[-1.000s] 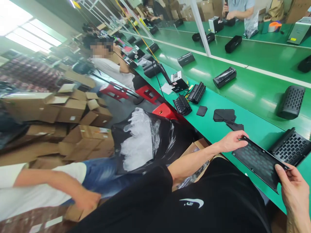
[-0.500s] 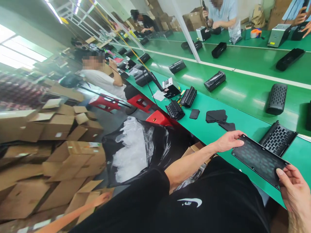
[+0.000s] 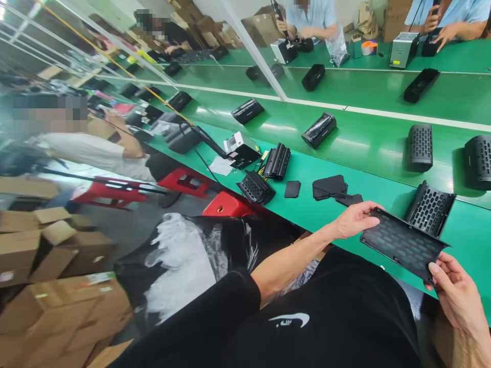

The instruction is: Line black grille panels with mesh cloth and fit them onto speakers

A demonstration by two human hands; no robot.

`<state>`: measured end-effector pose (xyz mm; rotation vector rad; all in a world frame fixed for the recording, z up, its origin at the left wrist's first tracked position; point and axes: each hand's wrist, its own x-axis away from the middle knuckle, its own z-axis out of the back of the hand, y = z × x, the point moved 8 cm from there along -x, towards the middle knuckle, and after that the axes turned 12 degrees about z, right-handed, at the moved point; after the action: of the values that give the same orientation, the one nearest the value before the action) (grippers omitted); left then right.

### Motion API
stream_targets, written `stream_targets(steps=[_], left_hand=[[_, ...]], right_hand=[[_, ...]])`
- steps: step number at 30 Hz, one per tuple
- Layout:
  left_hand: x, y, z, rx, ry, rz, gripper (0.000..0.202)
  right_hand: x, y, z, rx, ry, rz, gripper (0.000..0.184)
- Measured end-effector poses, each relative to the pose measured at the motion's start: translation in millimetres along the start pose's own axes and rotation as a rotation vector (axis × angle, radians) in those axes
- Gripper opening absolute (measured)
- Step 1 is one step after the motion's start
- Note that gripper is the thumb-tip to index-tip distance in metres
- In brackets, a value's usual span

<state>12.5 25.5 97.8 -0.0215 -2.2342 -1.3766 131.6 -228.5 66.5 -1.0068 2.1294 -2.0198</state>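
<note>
Currently, the left hand (image 3: pixel 355 220) curls around one long edge of a black slotted panel (image 3: pixel 402 245), and the right hand (image 3: pixel 454 296) pinches its near corner, so both grip it over a green workbench (image 3: pixel 383 168). Just beyond the panel stands a curved perforated speaker shell (image 3: pixel 429 209), with stacked flat black pieces (image 3: pixel 330 186) farther along. A cylindrical speaker (image 3: pixel 420 148) sits beyond the shell. Left of the panel, the left forearm (image 3: pixel 291 260) crosses in front of a black plastic bag (image 3: pixel 203 255) and cardboard boxes (image 3: pixel 57 306).
</note>
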Motion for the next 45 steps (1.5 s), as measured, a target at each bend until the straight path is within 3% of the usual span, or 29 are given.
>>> stream_targets(steps=[11,19,23,31,45], left_hand=[[13.9,2.6,32.2,0.008,-0.071,-0.025,0.06],[15.4,-5.4,55.4,0.067,-0.12,0.028,0.062],[15.6,-11.4,60.0,0.13,-0.187,0.051,0.064],[9.0,-20.0,64.3,0.171,-0.123,0.036,0.065],[-3.9,-25.8,43.9,0.152,-0.074,0.043,0.066]], right_hand=[[19.5,1.1,-52.3,0.058,-0.048,-0.02,0.058],[33.7,10.0,-64.3,0.087,0.081,-0.052,0.058],[35.2,13.3,-72.1,0.084,0.067,-0.066,0.057],[14.9,9.2,-67.7,0.117,0.05,-0.084,0.059],[-10.2,2.8,-50.3,0.108,-0.009,-0.076,0.06]])
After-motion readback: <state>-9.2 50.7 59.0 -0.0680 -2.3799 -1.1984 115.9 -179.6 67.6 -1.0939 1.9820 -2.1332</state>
